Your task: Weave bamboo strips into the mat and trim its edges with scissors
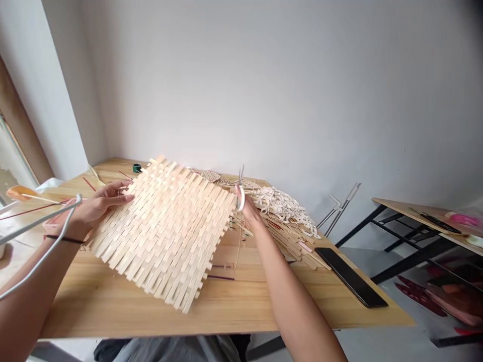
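A square mat woven from pale flat strips [162, 231] is held up and tilted above the table, its strip ends sticking out unevenly along the edges. My left hand [107, 201] is closed on the mat's upper left edge, thumb on the near face. In my right hand [249, 208] is a pair of scissors [241, 196] with white handles, blades pointing up. That hand is at the mat's right corner. Whether its fingers also pinch the mat is hidden.
Behind my right hand lie a heap of white curled strips [287, 203] and a pile of long flat strips [290, 241]. A black tray-like slab [350, 276] rests at the table's [241, 314] right. A green tape roll [137, 168] stands at the back left. Pale cords [45, 256] hang at left.
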`<state>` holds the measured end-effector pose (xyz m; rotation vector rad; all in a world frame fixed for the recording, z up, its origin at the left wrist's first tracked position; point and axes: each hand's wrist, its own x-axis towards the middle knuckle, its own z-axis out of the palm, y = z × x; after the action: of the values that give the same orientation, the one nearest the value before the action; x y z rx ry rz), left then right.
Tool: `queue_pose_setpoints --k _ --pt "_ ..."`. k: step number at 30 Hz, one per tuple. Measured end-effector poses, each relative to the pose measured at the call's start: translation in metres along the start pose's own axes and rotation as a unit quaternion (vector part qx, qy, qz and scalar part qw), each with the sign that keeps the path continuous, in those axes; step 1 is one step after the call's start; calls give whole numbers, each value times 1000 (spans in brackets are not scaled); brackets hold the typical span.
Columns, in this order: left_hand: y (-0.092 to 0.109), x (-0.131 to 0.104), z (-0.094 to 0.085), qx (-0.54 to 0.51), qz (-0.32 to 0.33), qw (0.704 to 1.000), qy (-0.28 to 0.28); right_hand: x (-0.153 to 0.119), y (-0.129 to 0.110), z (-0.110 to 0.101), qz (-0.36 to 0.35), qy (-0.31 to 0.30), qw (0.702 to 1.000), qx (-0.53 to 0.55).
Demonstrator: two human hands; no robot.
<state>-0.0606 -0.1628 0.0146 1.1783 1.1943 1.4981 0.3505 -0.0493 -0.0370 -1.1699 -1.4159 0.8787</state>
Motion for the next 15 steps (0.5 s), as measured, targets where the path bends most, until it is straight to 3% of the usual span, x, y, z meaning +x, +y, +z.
queue_pose_setpoints --k 3,6,11,15 --pt "-3 7 -8 -92 -12 995 28 -3 -10 0 14 10 997 80" --pt "-8 13 -11 -132 46 987 79 -7 -15 5 11 -18 993 112" --pt "-15 18 -10 -140 74 983 92 -11 -10 22 15 -106 986 124" --pt "-16 17 -5 -115 76 986 94 -10 -2 35 52 -116 986 104"
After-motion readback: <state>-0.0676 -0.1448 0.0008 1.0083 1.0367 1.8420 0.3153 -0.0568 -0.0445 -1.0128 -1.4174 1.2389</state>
